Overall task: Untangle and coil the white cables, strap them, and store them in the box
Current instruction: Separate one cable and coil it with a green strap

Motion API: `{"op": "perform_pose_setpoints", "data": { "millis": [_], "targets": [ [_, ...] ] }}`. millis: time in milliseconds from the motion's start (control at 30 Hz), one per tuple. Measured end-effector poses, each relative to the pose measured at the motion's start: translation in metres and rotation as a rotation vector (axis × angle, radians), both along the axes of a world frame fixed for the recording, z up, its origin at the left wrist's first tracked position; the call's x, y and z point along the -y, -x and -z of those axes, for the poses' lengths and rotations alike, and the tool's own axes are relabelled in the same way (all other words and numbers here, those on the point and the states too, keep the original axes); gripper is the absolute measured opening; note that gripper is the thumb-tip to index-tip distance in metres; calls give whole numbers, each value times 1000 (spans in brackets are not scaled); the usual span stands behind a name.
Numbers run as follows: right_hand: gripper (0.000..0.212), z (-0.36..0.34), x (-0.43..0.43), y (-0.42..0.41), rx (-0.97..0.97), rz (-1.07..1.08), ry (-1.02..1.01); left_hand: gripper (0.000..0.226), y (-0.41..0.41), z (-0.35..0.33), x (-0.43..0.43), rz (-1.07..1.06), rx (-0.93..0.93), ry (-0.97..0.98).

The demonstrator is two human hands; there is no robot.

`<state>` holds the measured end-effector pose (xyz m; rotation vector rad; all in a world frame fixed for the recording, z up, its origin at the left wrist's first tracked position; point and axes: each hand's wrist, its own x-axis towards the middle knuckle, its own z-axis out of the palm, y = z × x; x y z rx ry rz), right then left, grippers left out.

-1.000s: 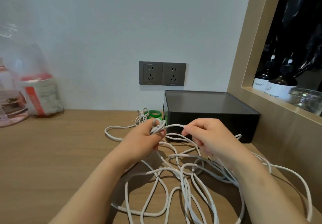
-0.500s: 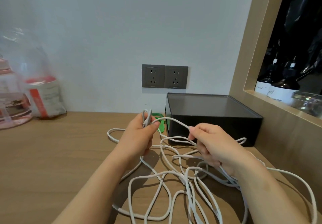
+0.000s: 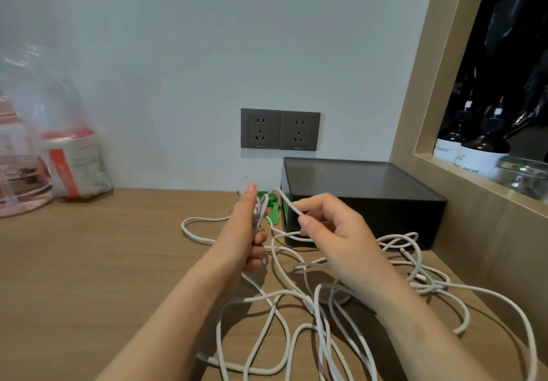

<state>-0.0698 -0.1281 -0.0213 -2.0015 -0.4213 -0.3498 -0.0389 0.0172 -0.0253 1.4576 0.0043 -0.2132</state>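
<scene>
Untangling step: left hand [image 3: 247, 232] grip clamped on gathered white cables [image 3: 310, 306], right hand [image 3: 335, 232] pinching one strand; next move, probably, draws that strand free of the bench [image 3: 89, 262] tangle.

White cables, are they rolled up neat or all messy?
Messy. The white cables sprawl in loose, crossing loops on the table, outside the black box.

Cables [image 3: 321, 330] are plain white, box [image 3: 364, 202] is black, strap [image 3: 272, 216] beside it is bright green. Sockets [image 3: 280, 130] are dark grey on a pale grey-white wall [image 3: 207, 39]. Tabletop [image 3: 89, 262] is light brown wood grain; packet [image 3: 74, 161] is red and white; bottles [image 3: 480, 149] are dark with white labels.
</scene>
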Motion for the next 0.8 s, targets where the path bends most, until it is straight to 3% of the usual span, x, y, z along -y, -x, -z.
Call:
{"op": "perform_pose_setpoints", "data": {
  "millis": [300, 467, 600, 700, 800],
  "targets": [
    [35, 5, -9, -1, 33, -66, 237, 67, -1, 2, 0, 45, 30, 56],
    [38, 5, -12, 0, 49, -63, 306, 38, -9, 7, 0, -90, 124, 9],
    [38, 6, -17, 1, 24, -120, 381, 35, -21, 12, -3, -270, 137, 84],
    [37, 5, -19, 3, -26, -126, 381, 36, -27, 9, -9, -371, 127, 250],
    [35, 5, -19, 4, -81, -154, 378, 38, -27, 4, -15, -393, 25, 589]
  ]
}}
